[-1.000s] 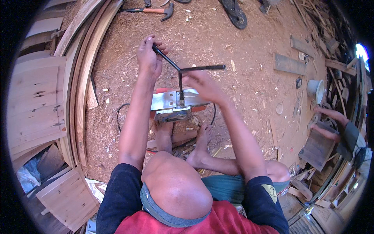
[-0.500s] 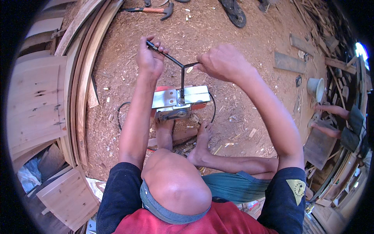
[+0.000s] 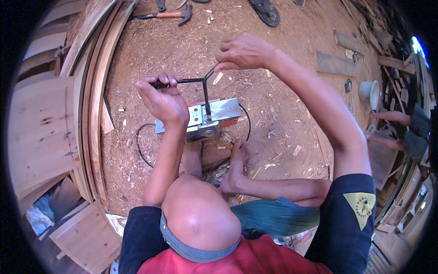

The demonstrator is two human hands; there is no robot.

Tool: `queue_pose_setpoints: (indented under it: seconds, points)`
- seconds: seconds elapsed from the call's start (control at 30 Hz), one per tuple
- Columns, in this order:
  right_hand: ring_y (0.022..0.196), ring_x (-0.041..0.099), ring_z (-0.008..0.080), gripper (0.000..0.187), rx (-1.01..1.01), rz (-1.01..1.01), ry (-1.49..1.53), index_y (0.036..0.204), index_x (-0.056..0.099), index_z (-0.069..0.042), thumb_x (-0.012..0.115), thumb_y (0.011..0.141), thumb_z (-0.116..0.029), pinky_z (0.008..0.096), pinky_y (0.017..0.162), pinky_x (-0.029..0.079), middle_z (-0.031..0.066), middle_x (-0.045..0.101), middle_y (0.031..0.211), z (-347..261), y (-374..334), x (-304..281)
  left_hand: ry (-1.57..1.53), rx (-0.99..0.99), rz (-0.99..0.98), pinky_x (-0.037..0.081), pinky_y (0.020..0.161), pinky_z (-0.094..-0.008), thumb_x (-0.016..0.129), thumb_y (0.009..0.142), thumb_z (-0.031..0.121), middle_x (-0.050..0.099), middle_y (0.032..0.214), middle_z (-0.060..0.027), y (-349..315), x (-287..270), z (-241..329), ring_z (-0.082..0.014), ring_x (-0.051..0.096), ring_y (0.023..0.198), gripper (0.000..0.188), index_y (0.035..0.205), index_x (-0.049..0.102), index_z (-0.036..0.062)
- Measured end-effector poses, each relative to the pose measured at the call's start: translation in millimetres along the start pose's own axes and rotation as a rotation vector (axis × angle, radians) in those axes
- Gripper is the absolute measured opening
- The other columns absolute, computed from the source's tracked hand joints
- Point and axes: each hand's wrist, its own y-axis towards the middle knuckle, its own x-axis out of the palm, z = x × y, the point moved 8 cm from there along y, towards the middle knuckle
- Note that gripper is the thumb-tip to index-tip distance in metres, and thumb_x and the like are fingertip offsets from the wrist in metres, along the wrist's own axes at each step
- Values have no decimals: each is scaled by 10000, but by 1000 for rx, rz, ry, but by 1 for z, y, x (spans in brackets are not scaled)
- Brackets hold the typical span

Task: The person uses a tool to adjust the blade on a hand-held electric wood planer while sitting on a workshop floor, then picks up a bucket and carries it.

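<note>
A black Y-shaped socket wrench (image 3: 206,95) stands with one leg down on an upturned electric hand planer (image 3: 226,109). The planer's silvery sole faces up, and orange-red casing shows beneath it. My left hand (image 3: 164,101) is closed round the wrench arm that points left. At the tip of the upper-right arm, my right hand (image 3: 244,51) pinches the wrench between bent fingers. Where the lower leg meets the planer, close to the gap in its sole, the socket end is hidden. My bare foot (image 3: 238,157) rests just in front of the planer.
A black cable (image 3: 138,137) loops round the planer on the shaving-strewn ground. Long boards (image 3: 91,114) line the left side. A claw hammer (image 3: 171,15) and a sandal (image 3: 265,13) lie at the far side. On the right stand a pale bucket (image 3: 368,95) and another person's legs (image 3: 388,117).
The wrench has turned anticlockwise. My left hand has swung left and down with its arm, while my right hand has moved up and slightly left. The planer has tilted slightly.
</note>
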Motion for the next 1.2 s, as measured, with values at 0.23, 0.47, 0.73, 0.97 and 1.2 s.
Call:
queue_pose_setpoints:
  seconds: [0.23,0.47,0.73,0.97,1.2]
  points:
    - [962,665,302,395,626,587,826,1222,574,-77,652,858,-209,391,819,538,159,672,1014,-60,3,44,865,487,-634,459,926,-381,440,999,192,606,1089,-182,-51,49,33,-284,586,1005,310,1171,595,-14]
    - [801,667,333,209,776,763,1132,894,680,-34,700,791,-215,408,692,512,153,678,832,-116,-4,66,1026,417,-745,451,979,-396,531,910,68,603,1226,-209,-71,51,36,-314,590,1140,337,1228,608,-10]
    - [802,690,159,244,902,682,1300,1020,687,12,696,856,-168,290,710,531,136,712,884,-95,-24,89,1161,-118,-499,502,871,-349,573,914,90,644,1002,-150,-75,-58,-9,-239,644,964,239,1118,625,-22]
    - [855,687,217,247,754,762,1186,1023,648,31,568,940,-187,327,762,525,133,710,914,-100,-11,84,1088,-395,-731,492,912,-356,603,908,136,640,1163,-222,-43,-68,-61,-273,639,1065,394,1240,538,-65]
    - [933,648,177,334,777,736,1427,1162,554,13,626,928,-214,331,786,521,120,683,957,-101,-17,84,1343,57,-1055,450,954,-418,835,701,247,615,1138,-145,-85,-43,-2,-323,556,1117,568,1189,621,53]
